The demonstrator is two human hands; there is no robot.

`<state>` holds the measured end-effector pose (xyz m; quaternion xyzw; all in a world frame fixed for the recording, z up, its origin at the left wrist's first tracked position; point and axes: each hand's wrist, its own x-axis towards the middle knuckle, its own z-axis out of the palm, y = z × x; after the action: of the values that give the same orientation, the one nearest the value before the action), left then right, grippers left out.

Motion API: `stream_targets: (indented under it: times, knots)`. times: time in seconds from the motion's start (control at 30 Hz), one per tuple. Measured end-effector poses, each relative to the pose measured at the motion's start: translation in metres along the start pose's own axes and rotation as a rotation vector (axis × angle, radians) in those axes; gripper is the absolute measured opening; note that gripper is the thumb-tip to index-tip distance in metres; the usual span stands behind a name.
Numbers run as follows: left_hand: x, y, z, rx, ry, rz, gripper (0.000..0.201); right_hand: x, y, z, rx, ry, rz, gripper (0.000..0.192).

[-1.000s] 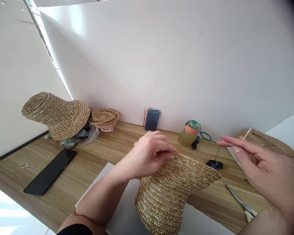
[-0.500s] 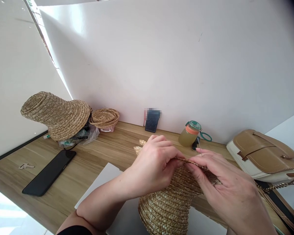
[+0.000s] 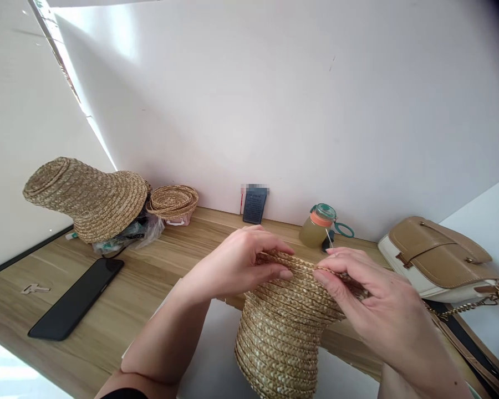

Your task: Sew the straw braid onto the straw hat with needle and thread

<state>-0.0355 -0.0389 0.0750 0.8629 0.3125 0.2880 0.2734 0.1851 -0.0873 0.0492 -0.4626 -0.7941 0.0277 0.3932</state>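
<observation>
A half-made woven straw hat point(image 3: 285, 327) stands crown-down in front of me, its brim flaring at the top. My left hand point(image 3: 241, 263) pinches the brim's outer braid on the left. My right hand point(image 3: 370, 302) grips the brim edge on the right, thumb and forefinger pressed on the braid. A thin needle point(image 3: 328, 238) sticks up from the brim just above my right fingers. The two hands are close together on the rim.
A finished straw hat point(image 3: 87, 197) and a small straw basket point(image 3: 172, 202) sit at the back left. A black phone point(image 3: 77, 299) and a key point(image 3: 33, 288) lie on the wooden table point(image 3: 149, 266). A bottle point(image 3: 316, 228), a dark card point(image 3: 253, 204) and a tan handbag point(image 3: 436, 257) stand along the wall.
My right hand came down from mid-air at the right onto the hat brim and took hold next to my left hand. The view shifted slightly, uncovering the handbag.
</observation>
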Motion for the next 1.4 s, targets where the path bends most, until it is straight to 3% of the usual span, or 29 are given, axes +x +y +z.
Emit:
stream_targets:
  times: [0.13, 0.4, 0.57, 0.9, 1.17, 1.27, 1.4]
  knots:
    - [0.004, -0.001, 0.006, -0.029, 0.001, 0.023, 0.016, 0.001, 0.002, 0.0, 0.015, -0.003, 0.041, 0.011]
    - [0.004, -0.001, 0.011, -0.127, 0.029, -0.095, 0.013, 0.001, 0.005, -0.001, 0.048, -0.033, 0.112, 0.013]
    - [0.006, 0.004, 0.014, -0.053, 0.071, -0.069, 0.012, 0.001, 0.007, -0.004, 0.051, -0.054, 0.13, 0.013]
    - [0.003, 0.004, 0.027, 0.052, 0.165, 0.061, 0.01, -0.004, -0.003, -0.002, -0.077, 0.057, -0.11, 0.006]
    - [-0.003, 0.015, 0.032, 0.153, 0.223, 0.119, 0.014, 0.0, -0.004, 0.0, 0.002, -0.005, -0.114, 0.007]
    - [-0.009, 0.02, 0.03, 0.232, 0.255, 0.137, 0.025, -0.001, -0.004, 0.0, 0.001, -0.005, -0.127, 0.007]
    - [-0.013, 0.025, 0.028, 0.271, 0.207, 0.147, 0.029, -0.002, -0.006, -0.001, 0.023, -0.013, -0.157, 0.009]
